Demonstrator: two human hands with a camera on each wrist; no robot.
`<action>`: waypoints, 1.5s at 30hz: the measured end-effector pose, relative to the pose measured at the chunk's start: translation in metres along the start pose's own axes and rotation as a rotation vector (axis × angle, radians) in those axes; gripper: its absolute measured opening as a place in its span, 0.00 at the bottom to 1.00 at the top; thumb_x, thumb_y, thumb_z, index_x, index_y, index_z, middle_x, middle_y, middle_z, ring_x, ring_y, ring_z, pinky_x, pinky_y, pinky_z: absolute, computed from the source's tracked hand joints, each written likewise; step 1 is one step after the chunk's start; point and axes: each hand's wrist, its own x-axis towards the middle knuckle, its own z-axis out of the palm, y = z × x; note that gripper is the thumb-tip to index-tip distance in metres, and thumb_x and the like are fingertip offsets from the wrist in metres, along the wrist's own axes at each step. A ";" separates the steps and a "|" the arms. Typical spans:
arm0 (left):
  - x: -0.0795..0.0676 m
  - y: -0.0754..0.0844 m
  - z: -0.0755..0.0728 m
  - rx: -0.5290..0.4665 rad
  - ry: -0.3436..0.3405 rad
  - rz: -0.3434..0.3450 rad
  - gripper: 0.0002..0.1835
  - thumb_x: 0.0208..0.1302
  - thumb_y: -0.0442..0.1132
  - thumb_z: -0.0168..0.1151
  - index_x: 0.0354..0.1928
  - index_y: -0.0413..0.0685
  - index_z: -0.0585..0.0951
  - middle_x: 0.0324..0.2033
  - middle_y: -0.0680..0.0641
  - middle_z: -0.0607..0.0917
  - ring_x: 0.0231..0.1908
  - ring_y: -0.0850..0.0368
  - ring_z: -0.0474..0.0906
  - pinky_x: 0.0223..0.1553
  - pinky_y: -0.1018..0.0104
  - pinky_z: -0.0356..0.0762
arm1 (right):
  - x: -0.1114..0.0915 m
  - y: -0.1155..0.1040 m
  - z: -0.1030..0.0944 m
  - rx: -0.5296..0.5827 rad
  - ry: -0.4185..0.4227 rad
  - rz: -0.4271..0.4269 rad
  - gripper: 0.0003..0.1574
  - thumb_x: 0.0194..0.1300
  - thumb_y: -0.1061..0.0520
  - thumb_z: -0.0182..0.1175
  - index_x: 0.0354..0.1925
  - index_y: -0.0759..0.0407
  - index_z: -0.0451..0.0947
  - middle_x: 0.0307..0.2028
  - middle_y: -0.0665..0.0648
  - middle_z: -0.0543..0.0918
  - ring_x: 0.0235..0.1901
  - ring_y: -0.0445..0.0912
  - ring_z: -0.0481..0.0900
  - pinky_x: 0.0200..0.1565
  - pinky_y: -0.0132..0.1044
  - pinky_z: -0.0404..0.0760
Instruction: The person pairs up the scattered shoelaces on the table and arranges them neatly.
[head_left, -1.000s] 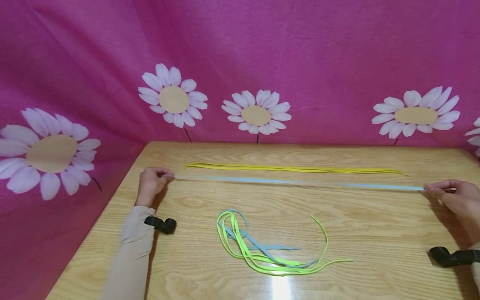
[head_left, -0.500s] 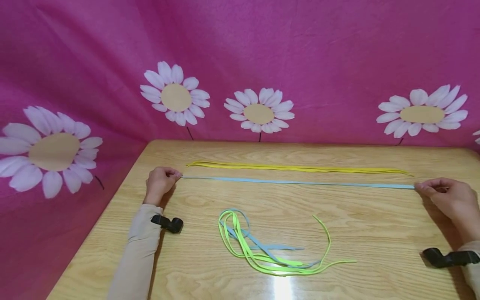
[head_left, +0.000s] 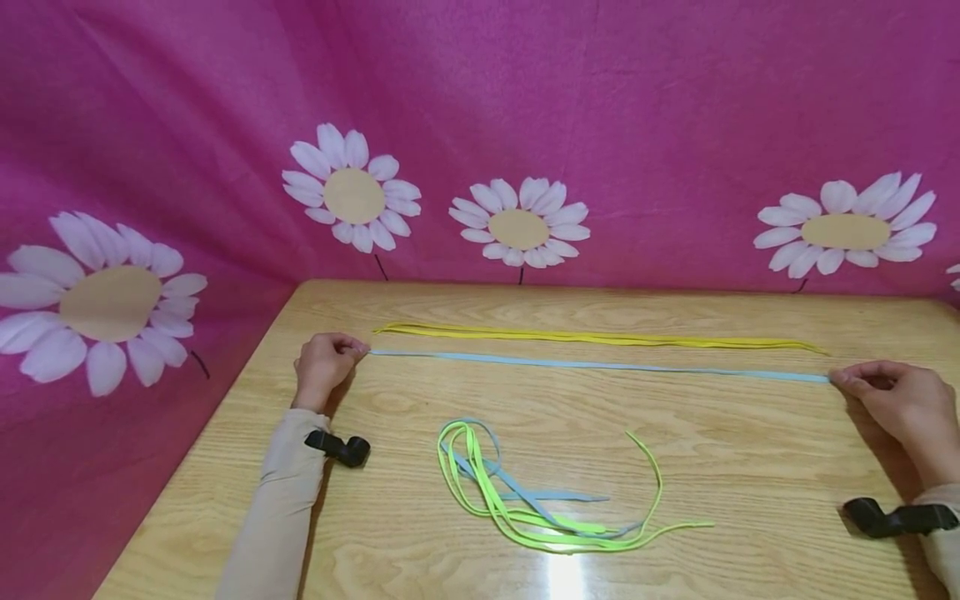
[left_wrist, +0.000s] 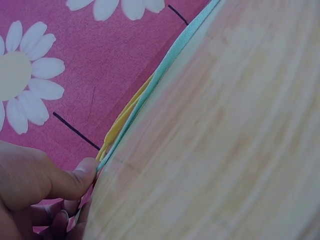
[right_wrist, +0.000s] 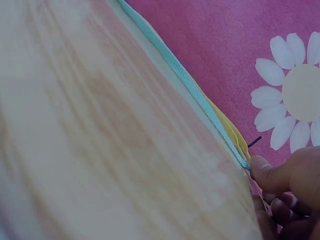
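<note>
A flat light-blue shoelace (head_left: 570, 364) stretches nearly straight across the table, low over the wood. My left hand (head_left: 324, 367) pinches its left end between thumb and fingers; the left wrist view shows the thumb on the lace (left_wrist: 165, 65). At the other end, my right hand (head_left: 903, 404) pinches the tip, as the right wrist view shows with the lace (right_wrist: 175, 65) running up and away. Just behind and roughly parallel lie yellow shoelaces (head_left: 600, 337), laid out lengthwise.
Nearer the front of the wooden table (head_left: 405, 533) lies a loose tangle of neon green laces (head_left: 525, 537) with another blue lace (head_left: 517, 487) among them. A magenta cloth (head_left: 637, 100) printed with daisies hangs behind and at the left.
Both hands have come slightly inward, and the blue lace, blurred a second ago, now shows sharply. The right hand has lowered a touch. The yellow laces and the green tangle are unchanged.
</note>
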 end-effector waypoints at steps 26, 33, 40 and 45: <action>0.000 -0.002 0.001 -0.014 0.014 0.006 0.11 0.62 0.43 0.66 0.35 0.41 0.84 0.28 0.43 0.83 0.39 0.42 0.75 0.48 0.44 0.58 | -0.001 -0.001 0.004 -0.046 0.005 -0.232 0.13 0.68 0.57 0.59 0.39 0.68 0.79 0.33 0.67 0.80 0.30 0.51 0.69 0.33 0.38 0.62; 0.001 -0.001 0.002 -0.024 0.015 0.022 0.10 0.62 0.42 0.67 0.35 0.42 0.84 0.29 0.43 0.83 0.39 0.42 0.75 0.48 0.44 0.57 | 0.001 0.004 0.004 -0.061 0.021 -0.254 0.11 0.68 0.58 0.60 0.37 0.68 0.80 0.27 0.60 0.79 0.25 0.46 0.67 0.31 0.36 0.60; 0.002 0.001 0.003 -0.037 0.021 0.027 0.09 0.62 0.42 0.66 0.34 0.42 0.84 0.27 0.44 0.82 0.38 0.43 0.75 0.48 0.44 0.56 | 0.003 0.007 0.003 -0.071 0.017 -0.271 0.11 0.68 0.58 0.60 0.37 0.68 0.80 0.29 0.64 0.80 0.27 0.47 0.69 0.31 0.36 0.61; 0.004 0.001 0.006 -0.042 0.014 0.035 0.09 0.63 0.42 0.66 0.35 0.43 0.84 0.27 0.45 0.83 0.37 0.43 0.75 0.49 0.44 0.56 | 0.003 0.012 -0.001 -0.084 0.001 -0.282 0.09 0.67 0.62 0.59 0.36 0.70 0.79 0.31 0.66 0.79 0.27 0.48 0.69 0.31 0.36 0.62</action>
